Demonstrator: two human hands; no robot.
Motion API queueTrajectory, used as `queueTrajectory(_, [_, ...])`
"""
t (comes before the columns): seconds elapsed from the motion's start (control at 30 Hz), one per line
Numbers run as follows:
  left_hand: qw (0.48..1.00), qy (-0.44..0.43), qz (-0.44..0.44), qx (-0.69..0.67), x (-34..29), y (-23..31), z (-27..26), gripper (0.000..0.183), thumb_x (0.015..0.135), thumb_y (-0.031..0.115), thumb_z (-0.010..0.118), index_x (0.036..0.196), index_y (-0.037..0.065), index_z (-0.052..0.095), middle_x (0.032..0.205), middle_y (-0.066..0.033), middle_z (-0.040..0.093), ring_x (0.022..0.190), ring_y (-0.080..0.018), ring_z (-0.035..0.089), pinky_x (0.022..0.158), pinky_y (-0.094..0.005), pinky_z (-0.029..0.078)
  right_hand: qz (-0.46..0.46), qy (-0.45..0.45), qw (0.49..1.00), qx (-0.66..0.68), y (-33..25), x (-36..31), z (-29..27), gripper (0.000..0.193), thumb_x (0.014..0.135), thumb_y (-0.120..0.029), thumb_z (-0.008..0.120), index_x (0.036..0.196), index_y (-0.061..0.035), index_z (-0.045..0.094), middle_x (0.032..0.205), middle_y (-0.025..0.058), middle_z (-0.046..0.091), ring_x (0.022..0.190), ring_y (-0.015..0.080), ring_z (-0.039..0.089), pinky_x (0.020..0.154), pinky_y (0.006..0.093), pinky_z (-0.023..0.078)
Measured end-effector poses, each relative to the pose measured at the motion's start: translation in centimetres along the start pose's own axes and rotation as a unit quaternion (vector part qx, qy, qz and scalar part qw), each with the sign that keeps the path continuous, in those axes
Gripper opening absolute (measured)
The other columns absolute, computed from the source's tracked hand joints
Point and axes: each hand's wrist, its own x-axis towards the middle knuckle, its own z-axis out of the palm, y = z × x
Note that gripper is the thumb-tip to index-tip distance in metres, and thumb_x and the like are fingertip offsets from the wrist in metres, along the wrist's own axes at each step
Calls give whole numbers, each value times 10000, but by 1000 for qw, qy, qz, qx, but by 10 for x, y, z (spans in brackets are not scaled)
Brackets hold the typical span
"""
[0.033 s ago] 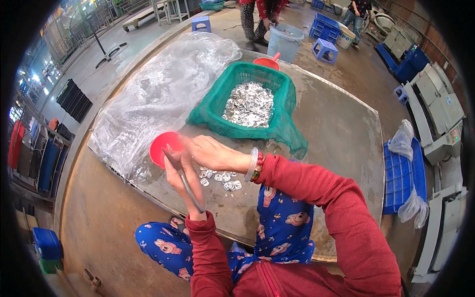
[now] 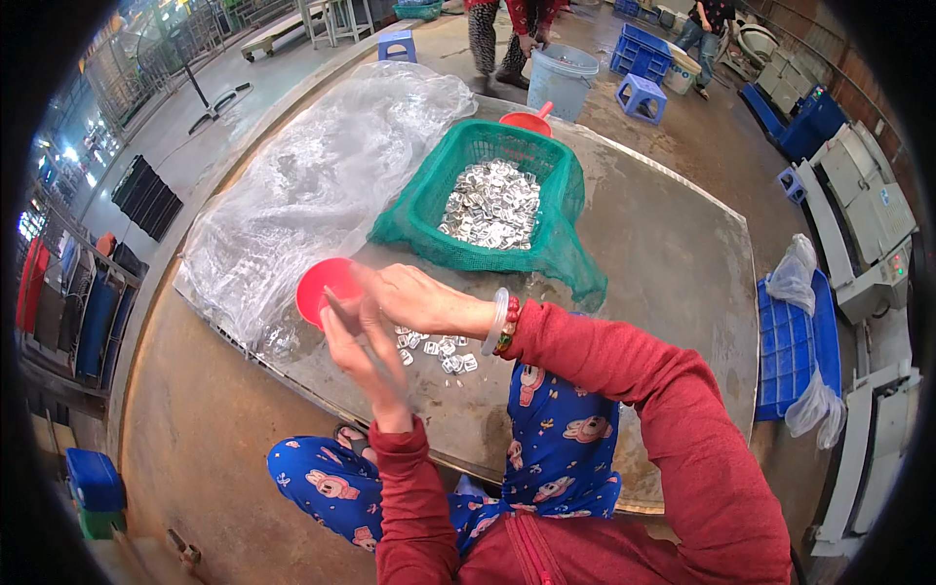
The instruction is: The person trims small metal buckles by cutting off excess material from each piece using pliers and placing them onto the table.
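My left hand (image 2: 363, 359) is closed round a slim grey metal tool (image 2: 341, 314) with a pointed tip; motion blur hides its exact kind. Close beside it, my right hand (image 2: 414, 297) has its fingers bent together at the tool's tip. Whatever those fingers grip is too blurred to make out. A round red plastic bowl (image 2: 320, 285) lies just beyond both hands, partly covered by them. Small silver pieces with openings, like buckles (image 2: 454, 359), are scattered below my right wrist. Many more metal pieces (image 2: 490, 207) fill a green basket (image 2: 429, 185) draped with green netting.
Clear plastic sheeting (image 2: 312, 156) covers the left of the low grey table (image 2: 673, 263). Behind the basket sits a red scoop (image 2: 527, 119). Another person (image 2: 509, 44) stands at a pale bucket (image 2: 564, 83). A blue crate (image 2: 795, 341) and machines line the right.
The grey tool has tilted and blurred, and my left hand has turned slightly. My right hand and the bowl stay nearly in place. The other person's feet have shifted a little.
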Motion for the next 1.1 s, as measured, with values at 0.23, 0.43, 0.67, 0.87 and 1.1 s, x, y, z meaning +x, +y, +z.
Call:
queueTrajectory(0.23, [990,25,121,73,4,0,-1,137,869,73,590,915,-39,525,807,-140,512,716,-295,536,652,-374,438,-25,-4,998,60,30,-2,18,396,980,-293,327,821,27,498,522,167,477,445,278,420,480,373,379])
queueTrajectory(0.43, [942,81,278,169,-1,-8,10,110,843,36,603,809,-16,511,773,-148,486,725,-293,507,638,-385,404,443,-159,823,319,-7,10,-18,557,956,-557,308,656,-118,474,488,-48,324,376,64,234,355,243,155])
queueTrajectory(0.67, [959,73,236,139,-14,-7,4,138,843,68,651,913,-17,569,804,-65,528,700,-141,534,630,-274,428,478,-151,794,344,-9,15,-8,568,963,-542,278,652,-98,447,460,-37,328,355,72,241,339,241,186])
queueTrajectory(0.87, [980,43,179,80,-8,-10,-4,164,831,26,657,983,-28,627,833,-64,542,744,-100,561,635,-259,463,416,-166,835,319,-19,11,-9,542,949,-553,342,743,-91,537,460,-60,315,352,51,221,350,232,147])
queueTrajectory(1.1, [975,78,181,100,-4,-17,0,127,840,65,644,863,-32,566,809,-129,515,704,-248,547,587,-338,438,413,-169,837,316,-15,6,-1,538,948,-558,344,694,-110,500,472,-58,324,361,51,230,349,232,161])
